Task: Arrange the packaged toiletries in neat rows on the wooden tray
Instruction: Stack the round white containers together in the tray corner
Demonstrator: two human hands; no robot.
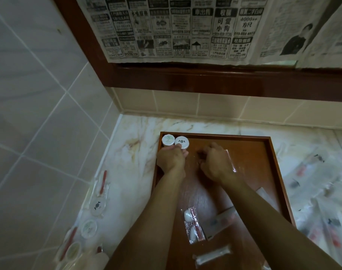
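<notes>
Wooden brown tray (pixel 271 152) on marble counter (pixel 135 133). Two round white-lidded packs (pixel 175 142) side by side in tray's far-left corner. Left hand (pixel 171 158) fingertips touch them, fingers extended. Right hand (pixel 217 162) fingers curled at clear flat sachet (pixel 231 159); whether it grips sachet unclear.
</notes>
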